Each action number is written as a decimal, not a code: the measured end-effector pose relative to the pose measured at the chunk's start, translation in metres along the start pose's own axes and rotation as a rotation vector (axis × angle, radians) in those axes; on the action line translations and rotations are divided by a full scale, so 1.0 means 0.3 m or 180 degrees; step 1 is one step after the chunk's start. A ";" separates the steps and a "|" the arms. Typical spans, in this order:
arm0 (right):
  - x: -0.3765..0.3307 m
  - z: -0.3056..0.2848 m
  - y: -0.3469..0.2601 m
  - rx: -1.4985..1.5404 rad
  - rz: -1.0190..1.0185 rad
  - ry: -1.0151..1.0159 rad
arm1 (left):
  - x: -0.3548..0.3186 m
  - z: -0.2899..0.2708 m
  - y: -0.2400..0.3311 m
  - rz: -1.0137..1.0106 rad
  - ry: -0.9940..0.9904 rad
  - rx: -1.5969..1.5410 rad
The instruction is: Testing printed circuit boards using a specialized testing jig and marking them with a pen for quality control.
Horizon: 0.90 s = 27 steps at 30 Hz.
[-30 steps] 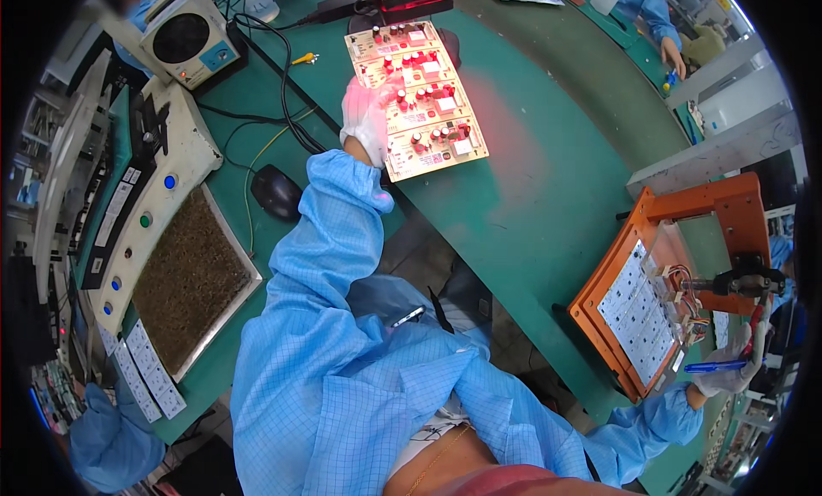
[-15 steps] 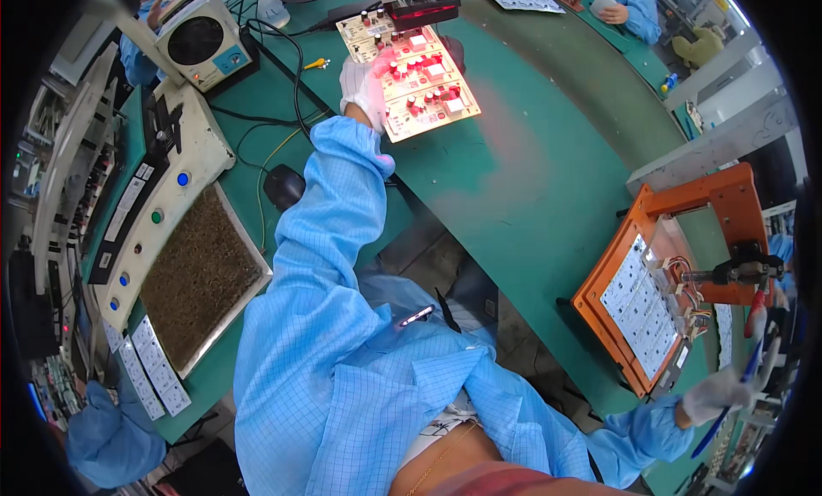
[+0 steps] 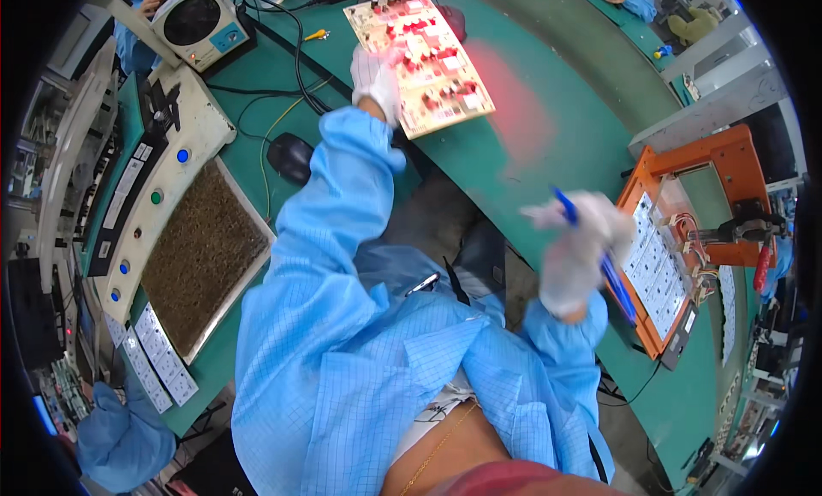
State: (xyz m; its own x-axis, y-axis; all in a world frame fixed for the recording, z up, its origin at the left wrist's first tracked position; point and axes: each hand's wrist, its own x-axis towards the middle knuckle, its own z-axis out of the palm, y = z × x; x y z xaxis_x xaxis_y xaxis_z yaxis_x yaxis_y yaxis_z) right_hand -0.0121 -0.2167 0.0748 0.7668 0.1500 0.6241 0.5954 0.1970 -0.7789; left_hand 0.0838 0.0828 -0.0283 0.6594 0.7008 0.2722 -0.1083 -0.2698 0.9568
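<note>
Green curved workbench (image 3: 548, 166), factory line setting; other workers in blue coats at the far edge, mostly cut off. Cream control console (image 3: 141, 200) with buttons at left, a small fan unit (image 3: 199, 22) behind it, black mouse (image 3: 289, 157) and cables on the mat. Shallow tray (image 3: 199, 258) beside the console holds a dark, matted filling, kind unclear. Orange fixture (image 3: 715, 175) at right holds a white panel of small cells (image 3: 658, 265) and a clamp. Left hand (image 3: 377, 78), white glove, grips the near edge of the circuit board (image 3: 421, 57), fingers closed on it, board lying on the bench far ahead. Right hand (image 3: 575, 248), gloved and blurred, fingers wrapped around a blue pen (image 3: 599, 260), raised just beside the fixture. Board components are too small to tell apart.
</note>
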 end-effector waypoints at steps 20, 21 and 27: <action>0.064 0.282 0.025 0.0170 0.0753 -0.0456 | -0.438 -0.152 0.378 0.0809 0.0237 -0.0924; 0.083 0.294 0.018 0.0433 0.0598 -0.0226 | -0.450 -0.154 0.400 0.0409 0.0141 -0.1113; 0.168 0.390 0.045 -0.0176 -0.0751 -0.0819 | -0.527 -0.183 0.379 0.0605 0.0057 -0.0396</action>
State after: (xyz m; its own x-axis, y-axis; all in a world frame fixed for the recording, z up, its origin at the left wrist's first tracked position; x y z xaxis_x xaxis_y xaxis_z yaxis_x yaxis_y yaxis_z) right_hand 0.0066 -0.0930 0.1029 0.5252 0.3472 0.7769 0.7665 0.2035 -0.6091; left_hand -0.0737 -0.0224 0.0432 0.6051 0.6571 0.4496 -0.3209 -0.3155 0.8930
